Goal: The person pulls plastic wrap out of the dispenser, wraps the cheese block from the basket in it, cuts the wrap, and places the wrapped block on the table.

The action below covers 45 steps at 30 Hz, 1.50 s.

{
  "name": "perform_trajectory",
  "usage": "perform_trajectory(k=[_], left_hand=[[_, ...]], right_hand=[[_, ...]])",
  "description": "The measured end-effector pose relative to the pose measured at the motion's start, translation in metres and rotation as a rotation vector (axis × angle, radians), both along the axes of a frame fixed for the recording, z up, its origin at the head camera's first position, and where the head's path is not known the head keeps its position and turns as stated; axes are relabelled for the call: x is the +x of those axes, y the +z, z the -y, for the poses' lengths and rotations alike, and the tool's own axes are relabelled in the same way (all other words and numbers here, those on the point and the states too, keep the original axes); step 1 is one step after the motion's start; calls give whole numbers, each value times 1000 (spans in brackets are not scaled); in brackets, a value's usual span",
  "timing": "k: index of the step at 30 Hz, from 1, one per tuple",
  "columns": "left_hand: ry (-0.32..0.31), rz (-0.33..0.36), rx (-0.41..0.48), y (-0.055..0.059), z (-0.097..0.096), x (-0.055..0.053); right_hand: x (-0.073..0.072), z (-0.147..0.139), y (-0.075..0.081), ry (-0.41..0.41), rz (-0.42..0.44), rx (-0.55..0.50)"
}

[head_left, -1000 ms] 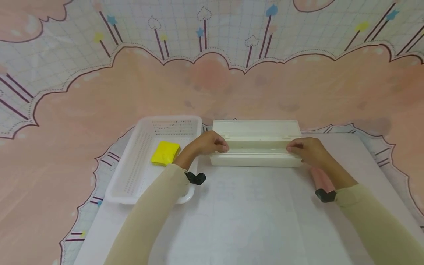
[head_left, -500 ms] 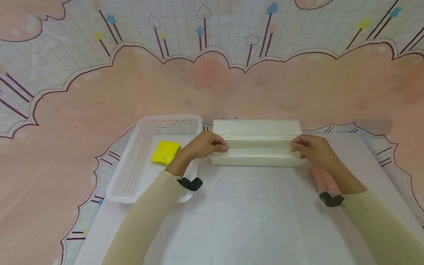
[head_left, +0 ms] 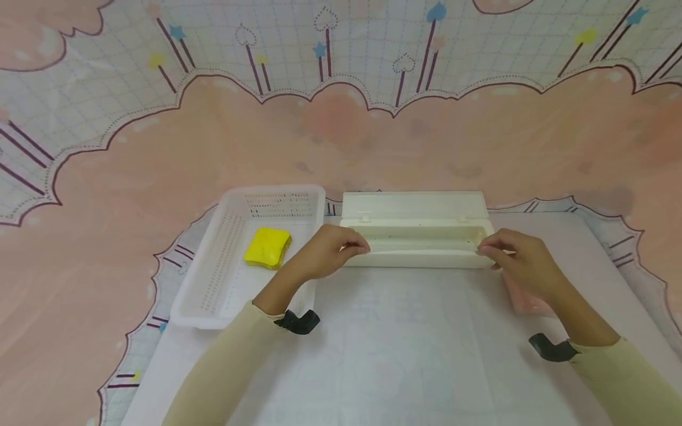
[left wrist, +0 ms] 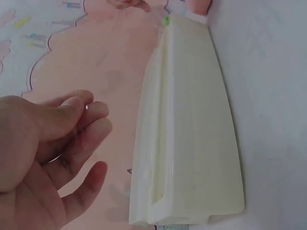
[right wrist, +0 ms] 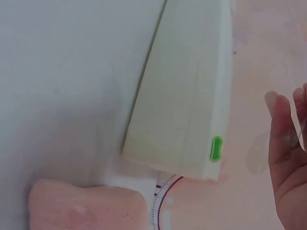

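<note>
A long off-white cling film dispenser box (head_left: pixel 415 259) lies on the table with its lid (head_left: pixel 415 205) raised at the back. Thumb and fingertips of my left hand (head_left: pixel 333 251) pinch clear film in front of the box's left end. My right hand (head_left: pixel 524 260) pinches the film at the right end, with a see-through glint by the fingers (right wrist: pixel 283 129) in the right wrist view. Between the two hands the film is nearly invisible over the box. A green slider (right wrist: pixel 216 149) sits at the box's right end.
To the left, a white perforated basket (head_left: pixel 192 296) holds a yellow, shiny, squarish piece (head_left: pixel 267 247). Right of the box a pink block (right wrist: pixel 86 206) lies on the white-covered table (head_left: pixel 405 355). A patterned cloth (head_left: pixel 266 148) hangs behind.
Both hands have come down and nearer to me, away from the open box, pinching throughout. The right hand has also shifted rightward. Box, basket and yellow piece stay put.
</note>
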<state>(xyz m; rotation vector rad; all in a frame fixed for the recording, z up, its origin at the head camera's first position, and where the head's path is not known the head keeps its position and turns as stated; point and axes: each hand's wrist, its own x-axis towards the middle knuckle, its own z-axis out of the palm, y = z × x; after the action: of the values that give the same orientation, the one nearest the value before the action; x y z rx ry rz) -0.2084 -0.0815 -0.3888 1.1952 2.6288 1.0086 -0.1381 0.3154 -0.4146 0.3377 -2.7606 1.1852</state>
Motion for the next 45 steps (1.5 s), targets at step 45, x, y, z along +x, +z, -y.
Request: perform_trajectory(k=[45], left_hand=[[43,-290,383,22,1,64]], right_hand=[[39,9,11,363,-363,-606]])
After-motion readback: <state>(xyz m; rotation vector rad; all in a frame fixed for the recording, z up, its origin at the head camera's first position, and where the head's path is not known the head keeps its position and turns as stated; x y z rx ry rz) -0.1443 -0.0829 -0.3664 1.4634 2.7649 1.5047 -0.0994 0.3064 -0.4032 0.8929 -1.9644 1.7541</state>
